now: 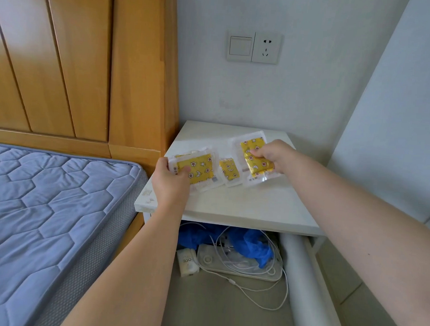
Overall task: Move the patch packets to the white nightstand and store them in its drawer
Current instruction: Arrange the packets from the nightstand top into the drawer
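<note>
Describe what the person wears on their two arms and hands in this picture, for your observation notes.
Both forearms are bare as far as the picture's lower edge, and no sleeve shows on either. The left hand and the right hand are ungloved. No watch, bracelet or strap shows on either wrist, and no ring on the fingers that are visible.

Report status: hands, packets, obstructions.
Left hand grips left packets. Right hand grips right packet. Third packet lies between them on nightstand top. Cables, blue bag fill space below.

White nightstand (pixel 244 203), perhaps three packets (pixel 228 172)
</note>
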